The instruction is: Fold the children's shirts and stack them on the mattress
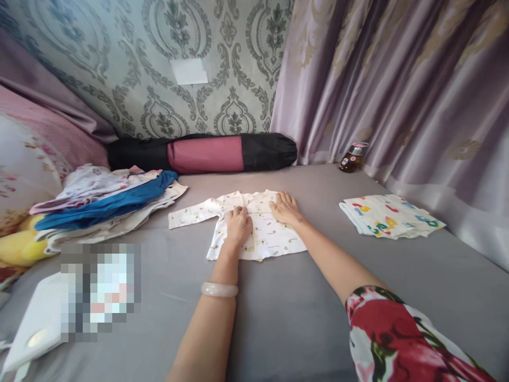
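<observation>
A small white long-sleeved baby shirt (274,239) with a scattered print lies spread on the grey sheet. One sleeve stretches out to the left; the other looks laid across the chest, partly under my hands. My left hand (238,225) rests near the shirt's middle, its fingers curled down and closed on the cloth. Flat on the upper right shoulder lies my right hand (287,208), fingers stretched out and touching the fabric. The cloth directly beneath both palms is hidden.
A pile of clothes (107,204) lies at the left, beside a yellow plush (24,241). Folded printed cloth (392,215) sits at the right. A rolled mat in a black bag (204,154) lines the wall. A brown bottle (352,158) stands near the curtain. A white device (40,318) lies front left.
</observation>
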The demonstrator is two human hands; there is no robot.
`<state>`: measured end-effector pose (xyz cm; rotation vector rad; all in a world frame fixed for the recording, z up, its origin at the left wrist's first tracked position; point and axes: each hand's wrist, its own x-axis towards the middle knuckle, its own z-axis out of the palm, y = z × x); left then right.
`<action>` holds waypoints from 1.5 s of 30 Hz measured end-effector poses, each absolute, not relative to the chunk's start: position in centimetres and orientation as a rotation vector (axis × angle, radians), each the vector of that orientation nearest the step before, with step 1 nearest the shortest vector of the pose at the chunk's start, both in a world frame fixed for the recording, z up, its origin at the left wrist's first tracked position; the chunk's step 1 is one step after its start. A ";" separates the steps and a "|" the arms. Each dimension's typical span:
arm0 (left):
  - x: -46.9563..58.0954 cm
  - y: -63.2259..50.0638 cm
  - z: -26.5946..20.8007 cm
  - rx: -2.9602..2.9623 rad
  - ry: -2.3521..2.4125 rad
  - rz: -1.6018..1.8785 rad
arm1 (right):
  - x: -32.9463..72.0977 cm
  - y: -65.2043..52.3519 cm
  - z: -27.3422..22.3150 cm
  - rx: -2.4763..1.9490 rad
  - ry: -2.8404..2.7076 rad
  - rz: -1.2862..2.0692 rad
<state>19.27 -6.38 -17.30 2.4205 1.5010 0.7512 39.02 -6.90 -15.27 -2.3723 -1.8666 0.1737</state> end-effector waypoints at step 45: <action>18.6 -6.0 -15.7 2.218 1.707 0.815 | 35.0 -5.5 -14.1 -2.374 -1.890 0.200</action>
